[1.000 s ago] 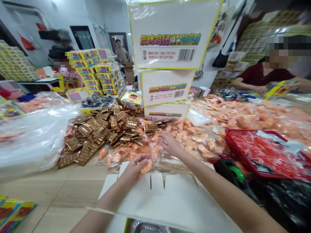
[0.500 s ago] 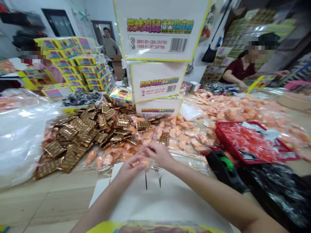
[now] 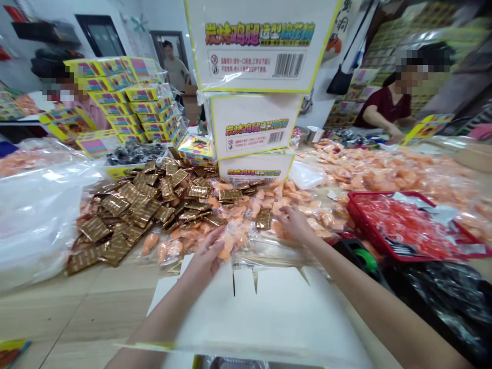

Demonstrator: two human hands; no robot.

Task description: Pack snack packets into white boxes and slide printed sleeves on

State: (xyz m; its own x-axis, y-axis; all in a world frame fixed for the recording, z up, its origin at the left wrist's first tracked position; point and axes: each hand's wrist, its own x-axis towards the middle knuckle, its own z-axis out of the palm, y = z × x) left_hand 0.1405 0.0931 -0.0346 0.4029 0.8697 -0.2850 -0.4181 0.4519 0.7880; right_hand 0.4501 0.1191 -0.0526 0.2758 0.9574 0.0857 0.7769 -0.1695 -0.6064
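My left hand [image 3: 207,256] is closed on several orange sweets in clear wrappers [image 3: 230,241] at the near edge of the heap. My right hand [image 3: 294,223] reaches into the orange sweets heap [image 3: 292,200] with fingers curled on the packets; what they hold I cannot make out. A white flattened carton [image 3: 269,307] lies under both forearms. A pile of gold-brown foil packets [image 3: 142,205] lies left of the hands.
Three stacked white boxes [image 3: 257,118] stand behind the heap. A red basket of red packets [image 3: 403,223] and a tape dispenser [image 3: 359,256] sit right. A big clear plastic bag [image 3: 38,205] lies left. Yellow boxes [image 3: 134,102] and other people are at the back.
The hands, together half a second ago, have parted. My right hand moved right and forward into the orange heap. My left hand stayed near the carton with the sweets.
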